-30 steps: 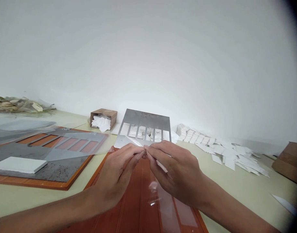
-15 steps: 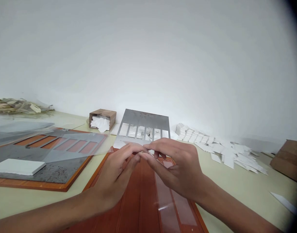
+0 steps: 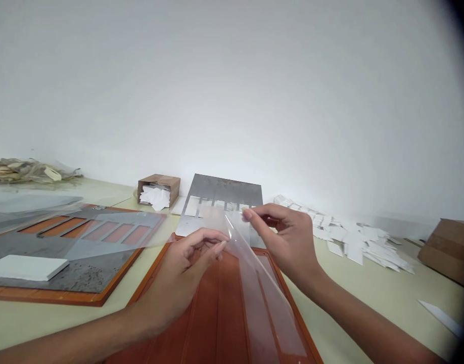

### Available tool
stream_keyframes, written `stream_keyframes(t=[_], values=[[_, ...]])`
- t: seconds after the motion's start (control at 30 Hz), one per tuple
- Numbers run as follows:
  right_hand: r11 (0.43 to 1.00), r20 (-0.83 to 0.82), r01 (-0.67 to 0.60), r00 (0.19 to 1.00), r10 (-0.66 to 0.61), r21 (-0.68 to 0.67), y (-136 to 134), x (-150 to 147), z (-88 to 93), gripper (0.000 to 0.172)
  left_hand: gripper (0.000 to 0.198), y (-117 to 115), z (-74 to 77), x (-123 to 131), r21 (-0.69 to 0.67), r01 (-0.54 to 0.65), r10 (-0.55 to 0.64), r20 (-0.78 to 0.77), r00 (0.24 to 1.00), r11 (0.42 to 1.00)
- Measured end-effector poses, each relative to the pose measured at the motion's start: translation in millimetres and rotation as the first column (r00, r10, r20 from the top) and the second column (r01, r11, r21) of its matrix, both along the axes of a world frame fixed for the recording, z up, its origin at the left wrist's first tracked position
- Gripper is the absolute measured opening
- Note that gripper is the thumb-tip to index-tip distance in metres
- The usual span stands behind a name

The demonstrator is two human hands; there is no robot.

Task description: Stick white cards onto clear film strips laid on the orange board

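A red-brown board point(image 3: 213, 318) lies in front of me with a clear plastic film point(image 3: 258, 283) over its right part. My right hand point(image 3: 288, 242) pinches the film's top corner and holds it lifted off the board. My left hand point(image 3: 186, 273) rests on the board's upper left part, thumb and forefinger pressed together at the film's other layer near the same corner.
A grey metal stencil point(image 3: 220, 202) with slots leans behind the board. A second board with a stencil and a white slab point(image 3: 25, 267) lies left. A small cardboard box point(image 3: 158, 189) of white pieces, a heap of white cards point(image 3: 349, 237), and a brown box point(image 3: 448, 247) stand farther back.
My right hand has risen and moved right, peeling the clear film up from the board. The left hand has stayed at the corner.
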State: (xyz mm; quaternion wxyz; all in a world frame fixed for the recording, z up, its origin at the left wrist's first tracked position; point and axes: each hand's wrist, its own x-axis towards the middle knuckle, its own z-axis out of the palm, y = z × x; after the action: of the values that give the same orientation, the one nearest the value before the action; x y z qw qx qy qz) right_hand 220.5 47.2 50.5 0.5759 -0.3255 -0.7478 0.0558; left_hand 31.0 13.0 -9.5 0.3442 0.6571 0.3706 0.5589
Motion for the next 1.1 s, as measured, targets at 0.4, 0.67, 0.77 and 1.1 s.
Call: stream_keyframes(t=[0.4,0.67,0.77,1.1], values=[[0.946,-0.331,0.056,0.929,-0.167,-0.32,70,57,11.1,0.031,0.019,8,-1.6,-2,-0.059,-0.027,0.03,0.04,0.999,0.998],[0.951,-0.394,0.047,0.903,-0.172,-0.307,80,79,19.2,0.032,0.028,12,-5.4,0,-0.118,-0.001,0.007,0.047,0.999,0.993],[0.952,-0.371,0.003,0.92,-0.123,-0.307,72,70,20.1,0.032,0.038,11,-7.1,-1,-0.147,0.048,-0.036,0.081,0.996,0.988],[0.965,-0.197,-0.045,0.98,-0.007,-0.259,42,43,22.2,0.027,0.049,14,-13.0,-5,-0.366,0.177,-0.129,0.153,0.98,0.914]])
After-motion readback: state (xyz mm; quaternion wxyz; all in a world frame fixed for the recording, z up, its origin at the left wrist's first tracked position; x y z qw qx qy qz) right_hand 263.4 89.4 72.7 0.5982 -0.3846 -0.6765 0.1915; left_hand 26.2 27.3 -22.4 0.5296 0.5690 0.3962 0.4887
